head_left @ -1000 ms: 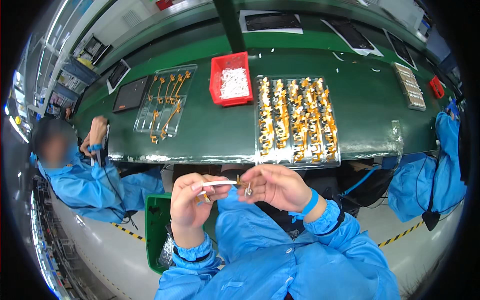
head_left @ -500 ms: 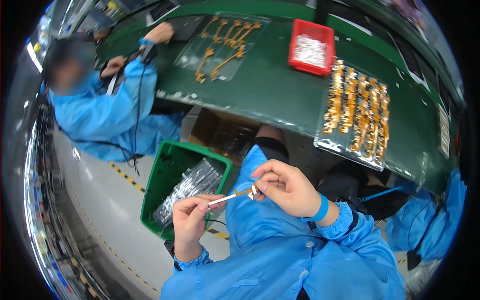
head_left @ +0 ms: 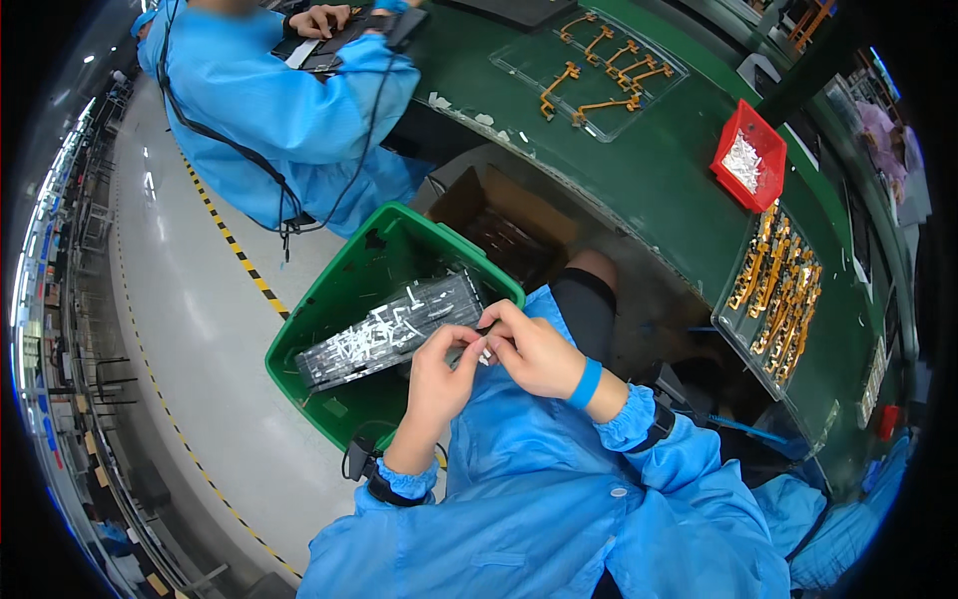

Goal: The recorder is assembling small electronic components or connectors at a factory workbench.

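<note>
Wrists angled inward, the left hand and right hand meet at the fingertips, each grip pinched on a small white part (mostly hidden), off the worktop's near edge, near a green bin.

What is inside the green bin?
Inside the green bin, a dark, tray-like block lies strewn with small white strips. What lies beneath the block is covered, and the left hand hides part of the bin's near side.
</note>
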Available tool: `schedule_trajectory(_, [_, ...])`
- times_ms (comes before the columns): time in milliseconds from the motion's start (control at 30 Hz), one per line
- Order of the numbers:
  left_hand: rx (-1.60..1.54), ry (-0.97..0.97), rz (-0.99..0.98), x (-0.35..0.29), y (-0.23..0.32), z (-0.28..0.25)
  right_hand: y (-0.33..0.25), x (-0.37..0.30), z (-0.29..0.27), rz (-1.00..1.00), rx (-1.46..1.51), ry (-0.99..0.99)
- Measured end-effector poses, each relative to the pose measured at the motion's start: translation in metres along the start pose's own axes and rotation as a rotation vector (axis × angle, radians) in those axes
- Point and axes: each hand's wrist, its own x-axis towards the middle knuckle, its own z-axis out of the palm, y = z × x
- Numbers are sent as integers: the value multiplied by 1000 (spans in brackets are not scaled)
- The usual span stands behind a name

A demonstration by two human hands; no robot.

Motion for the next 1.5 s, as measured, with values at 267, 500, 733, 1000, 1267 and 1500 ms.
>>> schedule_trajectory(267, [-47,-68,-79,9,-26,-9,10,11,4,130,101,-50])
schedule_trajectory(500, [164,-67,138,14,-21,-7,20,17,5,319,263,-30])
schedule_trajectory(733, [256,185,507,12,-37,-9,34,20,6,402,466,61])
schedule_trajectory(1000, [696,241,217,11,-67,-37,26,18,-3,438,493,159])
schedule_trajectory(1267, [426,87,675,14,-15,-2,14,11,-10,438,541,155])
schedule_trajectory(1500, [392,88,635,17,-14,10,4,4,-18,488,473,131])
